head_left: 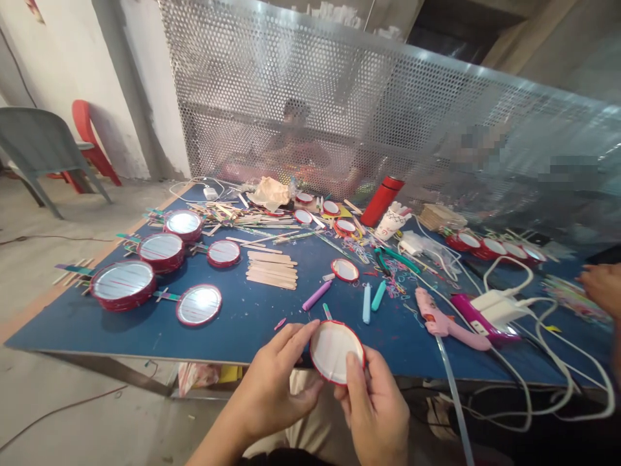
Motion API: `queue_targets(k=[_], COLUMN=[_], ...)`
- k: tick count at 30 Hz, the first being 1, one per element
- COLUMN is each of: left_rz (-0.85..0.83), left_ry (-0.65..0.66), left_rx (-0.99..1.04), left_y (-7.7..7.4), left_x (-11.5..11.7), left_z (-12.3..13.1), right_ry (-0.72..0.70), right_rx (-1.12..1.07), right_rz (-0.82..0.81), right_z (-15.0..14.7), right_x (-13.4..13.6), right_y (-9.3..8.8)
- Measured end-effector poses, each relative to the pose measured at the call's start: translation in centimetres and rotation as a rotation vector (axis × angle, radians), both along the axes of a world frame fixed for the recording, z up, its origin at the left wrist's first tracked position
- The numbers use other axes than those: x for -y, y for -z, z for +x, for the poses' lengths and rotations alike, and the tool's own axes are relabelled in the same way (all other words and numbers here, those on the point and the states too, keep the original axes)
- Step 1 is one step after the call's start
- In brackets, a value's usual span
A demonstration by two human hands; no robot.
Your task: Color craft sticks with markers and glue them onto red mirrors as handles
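Observation:
Between my hands is a small toy banjo (336,351) with a round pale face and a red rim, tilted toward me. A short teal stick shows at its upper edge. My right hand (371,404) grips it from the lower right, thumb on the face and fingers behind. At its left side, my left hand (281,369) has its fingertips against the rim, the thumb lower down. Just beyond lie a purple glue stick (317,295), a light blue one (367,303) and a teal one (378,295). Another red-rimmed disc (345,270) lies flat behind them.
Several finished toy banjos (123,285) stand left, beside wooden craft sticks (272,270). A pink glue gun (446,323), power bank (485,320) and white cables crowd the right. Pliers (398,260), a red bottle (382,200) and perforated metal sheet (291,84) are behind. Another person's hand (601,285) is far right.

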State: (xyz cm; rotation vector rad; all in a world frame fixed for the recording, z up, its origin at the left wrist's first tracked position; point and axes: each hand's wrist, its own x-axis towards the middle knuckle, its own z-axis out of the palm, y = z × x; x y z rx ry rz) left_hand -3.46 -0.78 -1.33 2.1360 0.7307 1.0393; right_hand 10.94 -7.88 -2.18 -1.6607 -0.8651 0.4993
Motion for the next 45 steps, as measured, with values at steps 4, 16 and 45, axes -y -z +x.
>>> queue_targets(k=[4, 16, 45], left_rz=[0.019, 0.037, -0.264], left_ry=[-0.033, -0.007, -0.052], left_rx=[0.03, 0.061, 0.321], left_y=[0.7, 1.1, 0.1], left_x=[0.1, -0.4, -0.7], left_z=[0.2, 0.1, -0.3], right_ry=[-0.002, -0.007, -0.015], right_rx=[0.01, -0.016, 0.509], right_rz=[-0.01, -0.012, 0.105], right_z=[-0.2, 0.1, 0.3], right_x=[0.0, 0.1, 0.5], right_y=[-0.2, 0.0, 1.0])
